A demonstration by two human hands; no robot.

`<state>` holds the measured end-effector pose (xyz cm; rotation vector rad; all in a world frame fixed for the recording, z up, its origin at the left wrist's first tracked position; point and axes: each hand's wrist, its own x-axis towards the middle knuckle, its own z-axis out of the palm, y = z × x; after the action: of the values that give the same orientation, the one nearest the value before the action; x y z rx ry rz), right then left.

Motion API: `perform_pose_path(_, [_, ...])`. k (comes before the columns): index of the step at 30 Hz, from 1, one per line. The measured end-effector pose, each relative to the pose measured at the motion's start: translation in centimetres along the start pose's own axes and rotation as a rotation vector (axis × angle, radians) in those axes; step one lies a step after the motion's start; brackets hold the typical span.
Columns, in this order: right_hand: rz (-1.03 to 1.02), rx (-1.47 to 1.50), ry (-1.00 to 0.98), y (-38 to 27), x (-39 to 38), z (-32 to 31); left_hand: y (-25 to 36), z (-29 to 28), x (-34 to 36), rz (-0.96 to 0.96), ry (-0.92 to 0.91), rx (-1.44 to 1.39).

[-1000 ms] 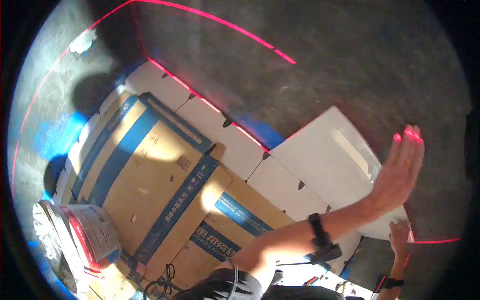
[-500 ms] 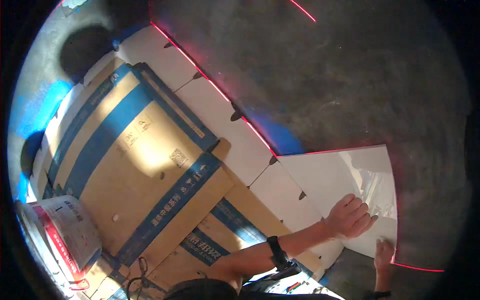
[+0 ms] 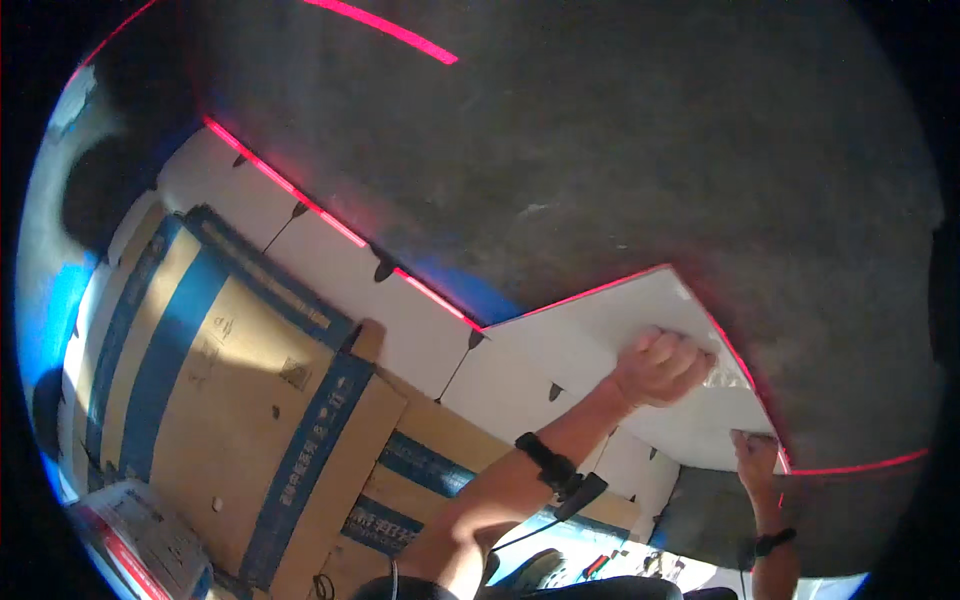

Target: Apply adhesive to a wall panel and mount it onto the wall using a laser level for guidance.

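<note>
My left hand (image 3: pixel 665 367) is closed in a fist against the face of a white tile (image 3: pixel 590 335); nothing shows in it. Beside its knuckles is a shiny, wrinkled-looking patch (image 3: pixel 728 372), clear film or glare, I cannot tell which. My right hand (image 3: pixel 757 458) is bent around the tile's lower edge near the right corner, its fingertips partly hidden. A dark band with a small device (image 3: pixel 565 480) sits on my left wrist, and another dark band (image 3: pixel 772 542) on my right. Red laser light runs along the tile's outer edges.
A row of white tiles (image 3: pixel 415 325) with dark clips (image 3: pixel 383 268) at the joints borders a dark grey surface (image 3: pixel 560 150). A large cardboard box (image 3: pixel 240 400) with blue bands covers the left. A white and red bucket (image 3: pixel 140 540) stands lower left. A shoe (image 3: pixel 545 570) shows below.
The view has shifted, so the box and tile row appear lower and further left. My left fist now lies lower on the tile, off the shiny patch. My right hand stays at the edge.
</note>
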<state>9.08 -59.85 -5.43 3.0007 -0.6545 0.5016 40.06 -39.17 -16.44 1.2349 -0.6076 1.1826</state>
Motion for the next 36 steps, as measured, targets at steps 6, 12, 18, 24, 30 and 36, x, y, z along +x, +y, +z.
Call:
perform_pose_path(6, [0.016, -0.16, -0.065, -3.1, 1.2, -1.0, -0.5, -2.0, -0.2, -0.003, -0.192, -0.008])
perform_pose_path(12, [0.038, -0.259, -0.079, -0.8, -1.6, -0.9, -0.3, -5.5, 4.1, -0.365, -0.267, -0.16])
perform_pose_path(18, [0.154, -0.083, 0.053, 2.1, -3.7, 0.2, 1.2, -6.4, 12.9, -0.946, -0.326, -0.132])
perform_pose_path(24, [0.29, 0.055, 0.053, 5.3, -6.5, 1.2, -1.7, -7.5, 14.1, -1.259, -0.228, -0.279])
perform_pose_path(30, [0.596, 0.142, 0.08, 10.9, -14.7, 2.5, -4.2, -9.8, 14.2, -1.34, -0.095, -0.263])
perform_pose_path(36, [0.622, 0.153, 0.171, 9.1, -19.6, 1.8, -9.1, -20.7, 6.0, -0.919, -0.509, 0.031])
